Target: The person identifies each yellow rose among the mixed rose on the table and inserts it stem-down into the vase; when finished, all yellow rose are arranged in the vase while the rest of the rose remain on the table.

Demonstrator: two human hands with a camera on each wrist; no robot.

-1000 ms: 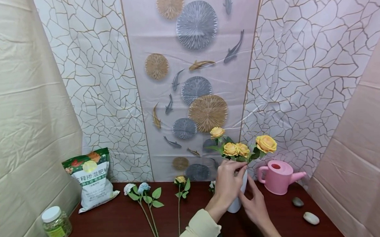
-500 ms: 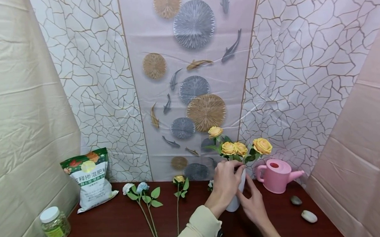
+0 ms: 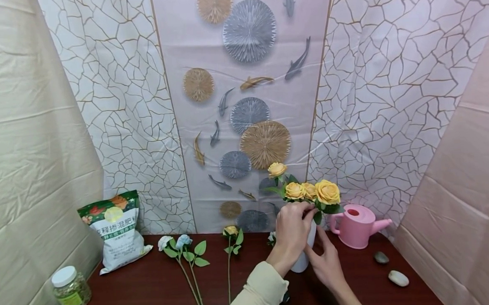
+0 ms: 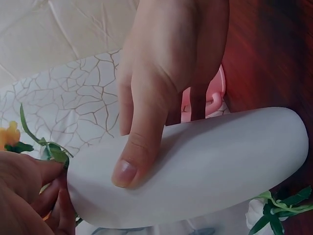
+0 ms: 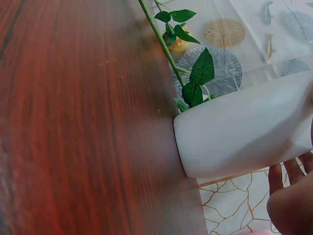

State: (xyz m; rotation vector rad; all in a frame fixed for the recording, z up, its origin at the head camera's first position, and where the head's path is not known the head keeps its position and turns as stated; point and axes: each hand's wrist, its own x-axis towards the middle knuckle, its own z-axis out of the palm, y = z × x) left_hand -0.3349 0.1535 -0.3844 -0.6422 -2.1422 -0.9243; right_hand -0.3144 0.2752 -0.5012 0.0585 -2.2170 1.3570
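Observation:
In the head view, a white vase (image 3: 300,264) stands upright on the table, partly covered by both hands. Several yellow roses (image 3: 294,191) rise from its mouth. My left hand (image 3: 289,236) is at the mouth, its fingers pinching the stem of the rightmost, largest yellow rose (image 3: 327,192); the left wrist view shows this grip beside the rim, with the stem mostly hidden. My right hand (image 3: 328,260) holds the vase from the right. Its thumb (image 4: 129,169) lies across the front of the vase in the left wrist view, other fingers (image 5: 292,171) behind it.
A pink watering can (image 3: 355,226) and two stones (image 3: 398,278) stand to the right. Left of the vase lie a single yellow rose (image 3: 231,232), a blue rose (image 3: 183,241) and a white rose (image 3: 164,242). A fertilizer bag (image 3: 118,233) and a lidded jar (image 3: 71,289) are farther left.
The largest yellow rose has shifted left, closer to the other blooms, and turned toward the front. My left hand keeps its place at the mouth; the right hand still holds the vase.

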